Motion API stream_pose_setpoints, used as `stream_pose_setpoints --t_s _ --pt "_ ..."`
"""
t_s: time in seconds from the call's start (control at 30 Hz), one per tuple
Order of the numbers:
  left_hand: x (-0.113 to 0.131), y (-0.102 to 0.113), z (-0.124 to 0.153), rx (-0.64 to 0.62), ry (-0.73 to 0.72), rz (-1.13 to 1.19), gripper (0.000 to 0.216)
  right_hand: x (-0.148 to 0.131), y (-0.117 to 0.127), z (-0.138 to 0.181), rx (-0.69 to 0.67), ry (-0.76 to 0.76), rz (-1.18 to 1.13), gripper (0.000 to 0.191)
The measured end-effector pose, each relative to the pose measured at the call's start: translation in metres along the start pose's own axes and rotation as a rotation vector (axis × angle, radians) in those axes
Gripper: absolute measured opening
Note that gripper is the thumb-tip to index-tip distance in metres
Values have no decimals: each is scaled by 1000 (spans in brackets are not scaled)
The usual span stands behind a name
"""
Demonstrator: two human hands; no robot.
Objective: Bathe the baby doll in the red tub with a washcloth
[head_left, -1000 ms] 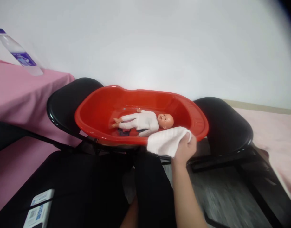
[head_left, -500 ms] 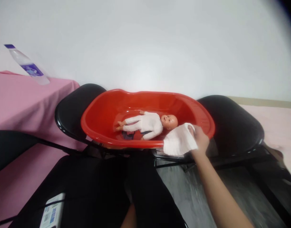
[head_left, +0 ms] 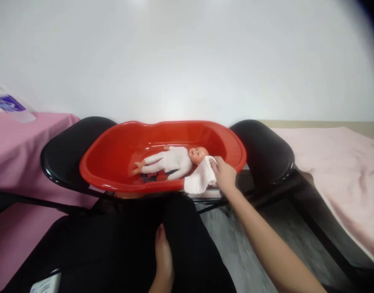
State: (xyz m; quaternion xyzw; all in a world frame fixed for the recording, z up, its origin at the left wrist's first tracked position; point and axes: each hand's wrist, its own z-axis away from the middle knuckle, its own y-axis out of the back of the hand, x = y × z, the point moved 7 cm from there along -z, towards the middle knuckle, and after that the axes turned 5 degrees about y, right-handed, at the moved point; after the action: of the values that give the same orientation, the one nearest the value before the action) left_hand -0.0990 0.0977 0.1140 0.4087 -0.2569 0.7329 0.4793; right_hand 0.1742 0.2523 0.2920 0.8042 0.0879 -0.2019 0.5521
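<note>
A red plastic baby tub (head_left: 113, 181) rests across two black chairs. Inside it lies a doll (head_left: 171, 160) in a white suit, on its back with its head to the right. My right hand (head_left: 224, 176) grips a white cloth (head_left: 201, 180) that drapes over the tub's near rim, right beside the doll's head. My left hand (head_left: 163, 260) rests flat on my dark-clothed lap at the bottom of the view, fingers together, holding nothing.
Black chair seats (head_left: 62, 156) (head_left: 263, 150) stick out either side of the tub. A pink-covered table (head_left: 18, 142) with a lying water bottle (head_left: 8, 106) is at the left. A pale pink blanket (head_left: 336, 162) lies at the right. White wall behind.
My right hand has carried the cloth from the tub's right end leftward to the doll's head. The view shifted right. My left hand has come into view on my lap.
</note>
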Motion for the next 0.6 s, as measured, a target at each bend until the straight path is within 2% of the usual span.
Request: stream_pose_setpoints --t_s 0.07,0.1,0.17,0.23,0.33,0.4,0.47,0.53,0.6 --pt "17 -4 10 -37 -58 1 45 2 3 -4 -26 39 -178 37" --pt "33 -7 16 -69 -125 4 45 3 4 -7 -51 63 -294 35" --pt "79 -17 32 -151 -316 17 44 4 7 -16 -107 110 -497 34" --pt "134 -32 44 -236 -503 32 41 9 12 -31 -111 128 -600 33" --pt "217 -76 41 -380 -759 -134 29 23 25 -66 15 92 -643 35" --pt "255 -118 16 -444 -796 -324 25 32 33 -94 128 75 -652 37" --pt "280 -164 -21 -429 -852 -596 22 37 38 -122 235 89 -639 36" --pt "287 -213 -61 -446 -908 -851 28 40 33 -147 291 108 -590 33" --pt "279 -252 -101 -488 -903 -1009 35 41 14 -167 250 106 -532 31"
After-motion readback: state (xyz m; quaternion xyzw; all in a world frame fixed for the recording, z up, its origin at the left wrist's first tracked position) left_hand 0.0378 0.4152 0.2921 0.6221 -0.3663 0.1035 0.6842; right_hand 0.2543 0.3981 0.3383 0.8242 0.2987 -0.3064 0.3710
